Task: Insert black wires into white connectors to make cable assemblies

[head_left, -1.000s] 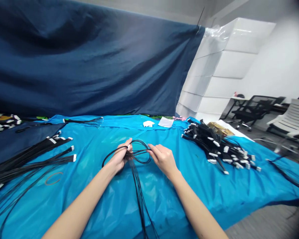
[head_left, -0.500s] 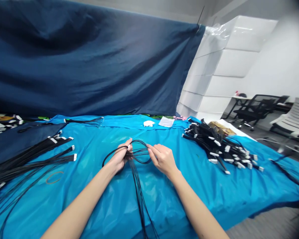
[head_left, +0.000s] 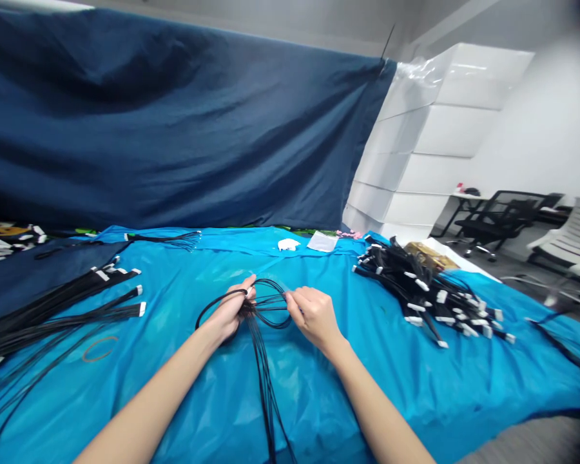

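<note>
A looped bundle of thin black cables [head_left: 265,380] is between my hands, its loose strands trailing down toward the table's near edge. My left hand [head_left: 232,306] is closed around the gathered part of the bundle, with a loop standing out over the wrist. A small white piece shows by the left fingertips. My right hand [head_left: 314,316] pinches the right side of another loop between thumb and forefinger. The cable inside the left palm is hidden by the fingers.
Black cables with white connectors [head_left: 96,312] lie at the left, near an orange-brown ring [head_left: 99,349]. A pile of bundled cables [head_left: 415,283] covers the right. Behind are a white scrap [head_left: 288,245] and a clear bag [head_left: 321,241] on the blue sheet [head_left: 174,386].
The view has tilted slightly, so the table sits a little lower. Both hands keep their hold on the cable bundle, with hardly any movement between them.
</note>
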Motion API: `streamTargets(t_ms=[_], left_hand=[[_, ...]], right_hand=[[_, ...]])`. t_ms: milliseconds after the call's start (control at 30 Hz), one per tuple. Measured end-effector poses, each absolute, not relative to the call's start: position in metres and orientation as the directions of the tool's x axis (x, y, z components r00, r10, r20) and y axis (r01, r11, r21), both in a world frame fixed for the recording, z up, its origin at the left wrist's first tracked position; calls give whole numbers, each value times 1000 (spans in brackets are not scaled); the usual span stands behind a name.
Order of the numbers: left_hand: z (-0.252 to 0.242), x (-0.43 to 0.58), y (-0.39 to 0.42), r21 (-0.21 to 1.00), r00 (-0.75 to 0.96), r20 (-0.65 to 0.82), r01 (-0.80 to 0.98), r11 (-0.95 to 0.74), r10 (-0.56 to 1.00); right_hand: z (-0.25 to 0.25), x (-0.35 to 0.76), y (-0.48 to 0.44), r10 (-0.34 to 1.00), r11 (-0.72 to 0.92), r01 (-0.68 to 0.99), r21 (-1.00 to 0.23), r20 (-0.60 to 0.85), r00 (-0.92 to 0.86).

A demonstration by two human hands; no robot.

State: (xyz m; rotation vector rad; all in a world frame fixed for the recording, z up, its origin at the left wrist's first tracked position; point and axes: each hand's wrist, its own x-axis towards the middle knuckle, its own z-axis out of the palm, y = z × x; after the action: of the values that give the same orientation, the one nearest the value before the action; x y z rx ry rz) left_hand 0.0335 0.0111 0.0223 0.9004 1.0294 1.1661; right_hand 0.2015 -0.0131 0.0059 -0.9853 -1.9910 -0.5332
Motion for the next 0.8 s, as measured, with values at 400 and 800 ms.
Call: streamTargets(t_ms=[400,800], left_hand=[[19,33,12,927,46,-139,-344,146,989],[17,34,10,949,73,-119,-283,135,990]], right_hand=[[6,196,-17,454,633,774,-18,819,-352],[5,196,-15,474,645,755,-115,836,-277]])
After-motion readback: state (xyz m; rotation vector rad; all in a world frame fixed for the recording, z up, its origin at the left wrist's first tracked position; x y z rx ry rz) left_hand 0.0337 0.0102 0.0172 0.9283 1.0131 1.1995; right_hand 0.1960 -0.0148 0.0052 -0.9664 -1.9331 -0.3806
